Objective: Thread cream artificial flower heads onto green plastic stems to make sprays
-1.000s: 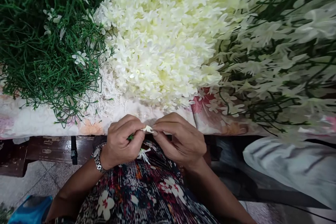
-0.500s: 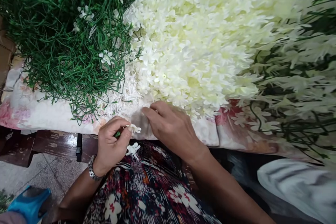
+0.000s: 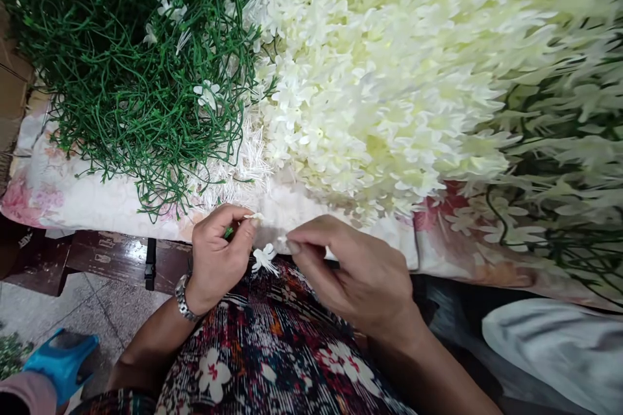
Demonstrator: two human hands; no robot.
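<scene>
Across the upper middle and right of the frame I've got the pile of white blossoms [image 3: 370, 91], biggest thing here, front edge ending around mid-frame. Upper left: tangle of green stems [image 3: 131, 78], butting up to it. Lower middle: patterned garment [image 3: 253, 350]. Floral tablecloth [image 3: 102, 198] runs along mid-frame; its pale front strip gives me some working room. Right edge: stemmed white flowers [image 3: 518, 227], partly blurred, crowding that side.

Right hand [image 3: 360, 272], center, over the cloth's front edge: thumb and forefinger pinching a tiny white piece [image 3: 282, 242]. Left hand [image 3: 221, 256], left of center: thumb and forefinger pinching a small white blossom [image 3: 256, 216], other fingers curled. Narrow gap separates the two sets of fingertips. White filaments [image 3: 238, 172] lie just above the left hand.

Lower bloom [image 3: 264, 258], under the left fingertips: petals spread, filaments toward lower right, long axis slanting; support hidden from me. Small white blossom points right, roughly level. Tiny white piece: blurred, can't tell its axis. Green bit [image 3: 228, 232] peeks from the left hand.
</scene>
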